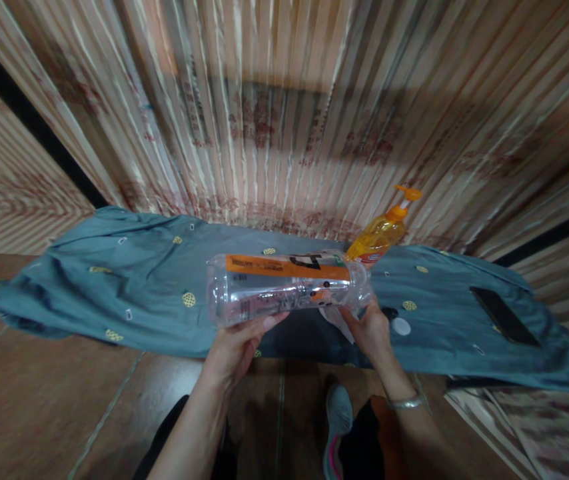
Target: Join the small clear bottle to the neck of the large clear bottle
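A large clear plastic bottle [284, 283] with an orange and black printed label lies sideways in the air over the cloth-covered surface. My left hand [239, 343] holds it from below near its base, at the left. At the neck end, my right hand [369, 327] grips the bottle, with a white tissue or cloth [337, 323] beside the fingers. Just behind the neck stands an orange pump bottle [378, 235] of yellow liquid. Right of my right hand, a small white round lid [401, 326] lies next to a dark round object [390, 313].
A blue-green cloth [144, 287] with yellow pineapple prints covers the long narrow surface. A black phone [504, 315] lies on its right part. Pleated curtains [264, 133] hang behind, and dark poles rise at both ends. Tiled floor shows below.
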The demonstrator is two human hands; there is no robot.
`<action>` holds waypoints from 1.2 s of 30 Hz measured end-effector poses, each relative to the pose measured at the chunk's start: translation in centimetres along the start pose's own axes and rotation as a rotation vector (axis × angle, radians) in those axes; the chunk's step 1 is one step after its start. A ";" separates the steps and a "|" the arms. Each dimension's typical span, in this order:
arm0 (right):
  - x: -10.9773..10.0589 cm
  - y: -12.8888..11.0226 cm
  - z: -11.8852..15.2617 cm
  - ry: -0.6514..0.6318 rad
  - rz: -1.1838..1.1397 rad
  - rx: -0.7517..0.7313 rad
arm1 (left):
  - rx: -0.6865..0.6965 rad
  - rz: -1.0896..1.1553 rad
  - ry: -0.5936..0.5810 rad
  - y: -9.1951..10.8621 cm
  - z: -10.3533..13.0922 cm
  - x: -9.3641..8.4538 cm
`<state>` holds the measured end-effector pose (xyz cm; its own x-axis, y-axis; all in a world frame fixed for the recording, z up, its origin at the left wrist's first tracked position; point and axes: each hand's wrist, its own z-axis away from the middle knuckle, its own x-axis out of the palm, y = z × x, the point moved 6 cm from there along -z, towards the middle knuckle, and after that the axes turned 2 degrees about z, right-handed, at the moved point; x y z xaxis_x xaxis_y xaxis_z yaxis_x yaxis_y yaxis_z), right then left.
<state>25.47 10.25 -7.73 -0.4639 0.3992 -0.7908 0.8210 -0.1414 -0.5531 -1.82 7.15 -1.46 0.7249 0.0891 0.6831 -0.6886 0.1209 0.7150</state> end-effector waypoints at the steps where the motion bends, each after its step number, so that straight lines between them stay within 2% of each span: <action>1: 0.0 0.0 0.0 -0.003 0.000 0.003 | -0.002 0.001 0.000 0.0 0.0 0.0; 36: -0.2 -0.2 0.0 -0.024 0.020 0.057 | 0.001 0.001 -0.013 0.1 -0.1 0.0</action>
<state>25.37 10.23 -7.41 -0.4556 0.3742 -0.8077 0.8105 -0.2008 -0.5502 -1.84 7.25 -1.40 0.7236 0.0764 0.6860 -0.6897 0.1195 0.7142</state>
